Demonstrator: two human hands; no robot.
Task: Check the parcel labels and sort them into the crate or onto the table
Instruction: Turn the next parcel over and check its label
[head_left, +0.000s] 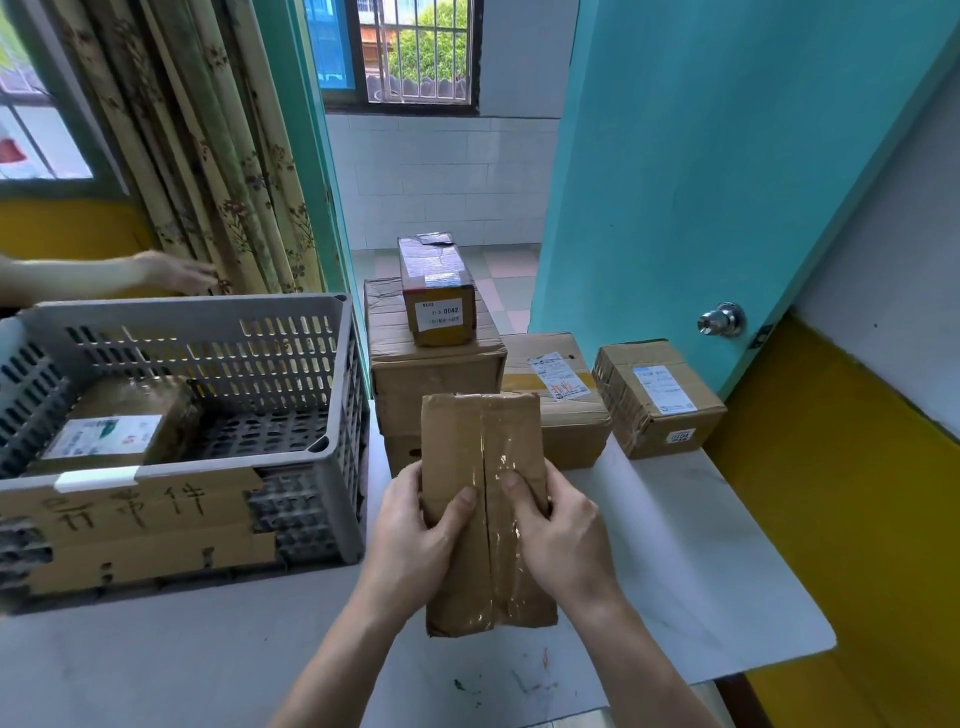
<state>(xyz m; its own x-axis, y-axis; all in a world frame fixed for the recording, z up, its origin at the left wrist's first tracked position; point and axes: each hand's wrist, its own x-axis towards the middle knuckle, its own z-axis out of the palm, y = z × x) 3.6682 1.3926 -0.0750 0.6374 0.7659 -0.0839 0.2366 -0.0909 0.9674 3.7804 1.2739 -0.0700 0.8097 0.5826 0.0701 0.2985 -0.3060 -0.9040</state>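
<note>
Both hands (415, 525) (556, 525) grip parcel (485, 467) above counter (701, 545); taped side up, no label showing: missort risk.

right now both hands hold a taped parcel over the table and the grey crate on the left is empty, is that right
Not quite. The crate is not empty: the head view shows one labelled parcel lying on its floor at the left. The rest stands: the left hand and right hand both hold the taped parcel over the table.
</note>
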